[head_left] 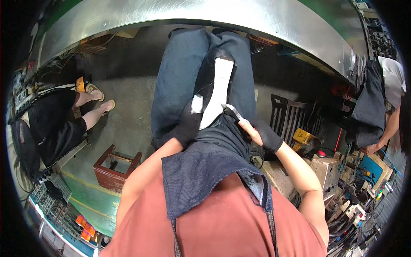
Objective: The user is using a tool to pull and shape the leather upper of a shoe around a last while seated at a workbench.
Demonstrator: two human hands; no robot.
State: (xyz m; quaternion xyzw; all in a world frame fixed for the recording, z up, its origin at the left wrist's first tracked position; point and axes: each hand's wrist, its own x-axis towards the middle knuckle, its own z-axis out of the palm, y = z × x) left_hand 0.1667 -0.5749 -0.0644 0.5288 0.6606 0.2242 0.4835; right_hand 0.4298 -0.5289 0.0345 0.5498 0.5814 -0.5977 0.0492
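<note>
One white piece (218, 85), lengthwise forward, right-leaning

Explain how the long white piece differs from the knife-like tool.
The long white piece is larger and broader; the knife-like tool is small and slim. The white piece points lengthwise along the lap; the tool slants, held in the right hand. Both are elongated.

l hand (187, 123) & r hand (260, 133) fwd over lap (173, 85), r elbow (311, 189) bent, r grip curled.

A workshop: machinery (327, 174) and a long metal bench (205, 10)
</note>
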